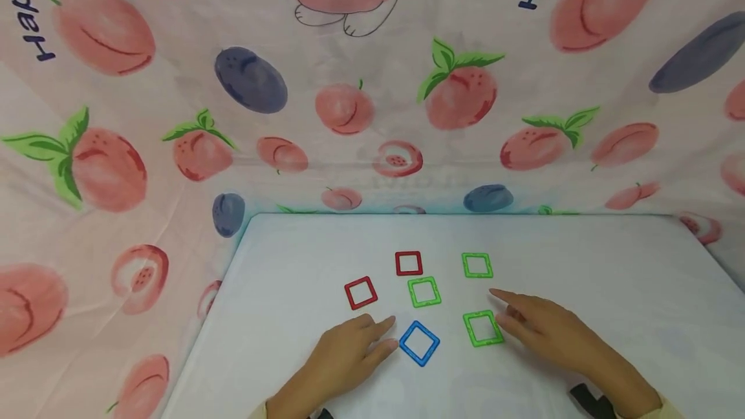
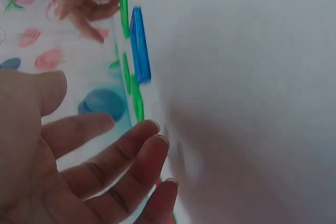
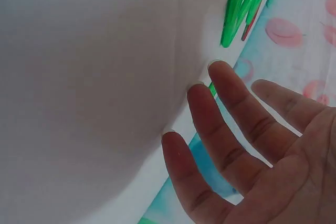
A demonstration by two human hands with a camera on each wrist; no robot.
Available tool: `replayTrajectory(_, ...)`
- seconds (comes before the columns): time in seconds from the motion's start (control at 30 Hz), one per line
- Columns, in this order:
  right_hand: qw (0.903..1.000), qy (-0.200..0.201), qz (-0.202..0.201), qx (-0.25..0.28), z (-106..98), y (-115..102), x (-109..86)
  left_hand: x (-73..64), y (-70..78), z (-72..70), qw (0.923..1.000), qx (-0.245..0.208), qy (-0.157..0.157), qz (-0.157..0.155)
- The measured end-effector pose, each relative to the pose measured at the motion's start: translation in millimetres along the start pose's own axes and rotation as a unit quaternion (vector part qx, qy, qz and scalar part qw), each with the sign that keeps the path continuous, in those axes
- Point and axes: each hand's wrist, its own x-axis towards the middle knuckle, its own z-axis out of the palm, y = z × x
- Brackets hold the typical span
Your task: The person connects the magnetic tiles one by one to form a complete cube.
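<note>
Flat square outline tiles lie on the white table. My left hand (image 1: 349,354) hovers by the left corner of the blue square tile (image 1: 431,353), its thumb tip close to it. In the left wrist view its fingers are loosely bent and hold nothing. My right hand (image 1: 541,325) is beside the front green square tile (image 1: 487,343); whether the thumb touches that tile's edge I cannot tell. Nothing sits in its relaxed fingers in the right wrist view. Farther back are a middle green tile (image 1: 427,304), a right-hand green tile (image 1: 479,276), and two red tiles, one left (image 1: 365,304), one behind (image 1: 409,273).
A white table (image 1: 279,277) spreads beneath everything, its far edge meeting a pink fruit-printed cloth (image 1: 361,50) that hangs behind and at the sides. Dark straps (image 1: 590,401) show under the right wrist.
</note>
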Motion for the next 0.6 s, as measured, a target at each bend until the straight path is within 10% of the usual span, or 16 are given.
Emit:
replayTrajectory(0.27,0.9923,-0.072,-0.06,0.081,3,10,18.7,16.7,14.4,17.8,0.9922,-0.122,-0.014,-0.024)
replayTrajectory(0.6,0.973,-0.166,-0.04,0.156,-7,14,42.5,28.9,15.5,21.4,0.9934,-0.102,-0.049,-0.02)
